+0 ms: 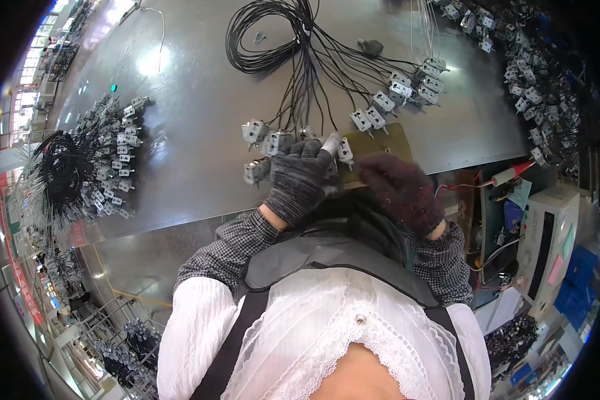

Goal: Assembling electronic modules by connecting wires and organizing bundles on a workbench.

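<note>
My left hand [298, 179], in a grey striped glove with a white-covered fingertip, is curled near the table's front edge. Its fingers close on a small silver metal block on a black cable [345, 151], over the corner of a yellowish-brown pad [387, 143]. Just right of it, my right hand [401, 191] wears a dark red glove and is smeared by motion, so its fingers cannot be made out. Several similar blocks [255, 132] lie by my left hand, partly covered by it. Another group of blocks [383, 102] sits beyond the pad, joined to the coiled black cables [260, 50].
A big bundle of cabled blocks [113, 157] rests at the table's left, and another heap [530, 80] lines the right edge. A red-and-white probe-like tool [511, 174] with a red wire lies at the right, above a pale boxy instrument [547, 240]. The metal table [187, 133] reflects light.
</note>
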### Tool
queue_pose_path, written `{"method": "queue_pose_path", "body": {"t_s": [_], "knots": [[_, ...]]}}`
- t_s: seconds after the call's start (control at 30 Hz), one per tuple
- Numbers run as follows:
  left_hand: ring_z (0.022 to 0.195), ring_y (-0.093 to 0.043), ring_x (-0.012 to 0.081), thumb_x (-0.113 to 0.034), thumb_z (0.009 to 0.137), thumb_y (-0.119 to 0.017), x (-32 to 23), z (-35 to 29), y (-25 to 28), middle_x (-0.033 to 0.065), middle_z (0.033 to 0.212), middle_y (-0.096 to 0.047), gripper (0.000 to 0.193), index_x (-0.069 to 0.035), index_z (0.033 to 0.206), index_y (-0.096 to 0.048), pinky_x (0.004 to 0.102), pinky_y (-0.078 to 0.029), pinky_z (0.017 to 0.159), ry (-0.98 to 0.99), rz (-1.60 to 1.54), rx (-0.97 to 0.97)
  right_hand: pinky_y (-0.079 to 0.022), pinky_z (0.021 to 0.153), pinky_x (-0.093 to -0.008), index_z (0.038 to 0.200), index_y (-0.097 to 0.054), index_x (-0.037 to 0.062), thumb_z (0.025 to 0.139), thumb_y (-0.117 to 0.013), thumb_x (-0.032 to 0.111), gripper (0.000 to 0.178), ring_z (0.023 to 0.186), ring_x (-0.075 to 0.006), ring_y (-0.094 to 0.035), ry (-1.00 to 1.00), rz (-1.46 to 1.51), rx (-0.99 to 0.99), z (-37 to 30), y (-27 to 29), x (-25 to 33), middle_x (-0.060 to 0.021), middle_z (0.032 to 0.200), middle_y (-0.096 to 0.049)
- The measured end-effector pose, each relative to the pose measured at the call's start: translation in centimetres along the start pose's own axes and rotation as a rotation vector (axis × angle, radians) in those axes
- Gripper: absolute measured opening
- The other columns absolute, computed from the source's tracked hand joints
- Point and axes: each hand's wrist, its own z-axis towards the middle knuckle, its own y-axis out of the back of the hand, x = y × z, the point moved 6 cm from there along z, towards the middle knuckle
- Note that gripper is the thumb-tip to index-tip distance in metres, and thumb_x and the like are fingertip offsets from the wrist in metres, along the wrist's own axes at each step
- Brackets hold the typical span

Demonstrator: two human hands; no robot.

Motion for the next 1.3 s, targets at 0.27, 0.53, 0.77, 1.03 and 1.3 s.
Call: {"method": "queue_pose_path", "body": {"t_s": [0.27,0.53,0.77,1.03,1.3], "knots": [[0.099,-0.072,0.0338,-0.040,0.083,-0.085,1.0,-0.3,0.1,0.0121,0.103,-0.075,0.070,-0.011,0.142,-0.064,0.0482,-0.054,0.088,0.022,-0.109,-0.064,-0.057,0.095,-0.0385,0.130,-0.071,0.0045,0.103,-0.064,0.010,0.028,0.106,-0.0276,-0.074,-0.045,0.104,0.144,0.2,-2.5,-1.6,-0.0173,0.118,-0.076],[0.088,-0.074,0.0329,-0.034,0.092,-0.081,2.6,1.2,0.3,0.0148,0.097,-0.076,0.052,-0.008,0.135,-0.068,0.0425,-0.057,0.079,0.103,-0.459,-0.034,-0.056,0.098,-0.0367,0.135,-0.069,0.0047,0.104,-0.059,0.004,0.033,0.111,-0.0248,-0.073,-0.057,0.194,0.097,0.7,-1.2,-2.8,-0.0156,0.118,-0.077],[0.087,-0.073,0.0348,-0.039,0.091,-0.080,0.7,2.2,1.2,0.0148,0.094,-0.075,0.051,-0.007,0.130,-0.070,0.0453,-0.056,0.081,-0.050,-0.321,-0.019,-0.058,0.093,-0.0387,0.129,-0.070,0.0043,0.104,-0.059,0.005,0.027,0.108,-0.0296,-0.074,-0.033,-0.067,-0.117,1.2,0.6,-3.6,-0.0181,0.114,-0.075],[0.095,-0.069,0.0362,-0.045,0.083,-0.084,-1.3,2.7,-0.6,0.0152,0.095,-0.071,0.056,-0.008,0.124,-0.073,0.0499,-0.051,0.087,-0.060,-0.133,-0.060,-0.060,0.084,-0.0419,0.121,-0.073,0.0042,0.100,-0.067,0.008,0.022,0.098,-0.0358,-0.076,0.064,-0.185,-0.065,0.4,0.4,0.1,-0.0189,0.107,-0.076],[0.099,-0.069,0.0363,-0.049,0.081,-0.082,-1.7,3.4,-1.0,0.0154,0.098,-0.072,0.048,-0.008,0.104,-0.074,0.0521,-0.049,0.092,0.031,-0.167,0.065,-0.061,0.082,-0.0441,0.120,-0.074,0.0060,0.097,-0.066,0.008,0.025,0.096,-0.0381,-0.075,0.091,-0.514,0.012,0.6,0.6,1.4,-0.0185,0.106,-0.076]]}}
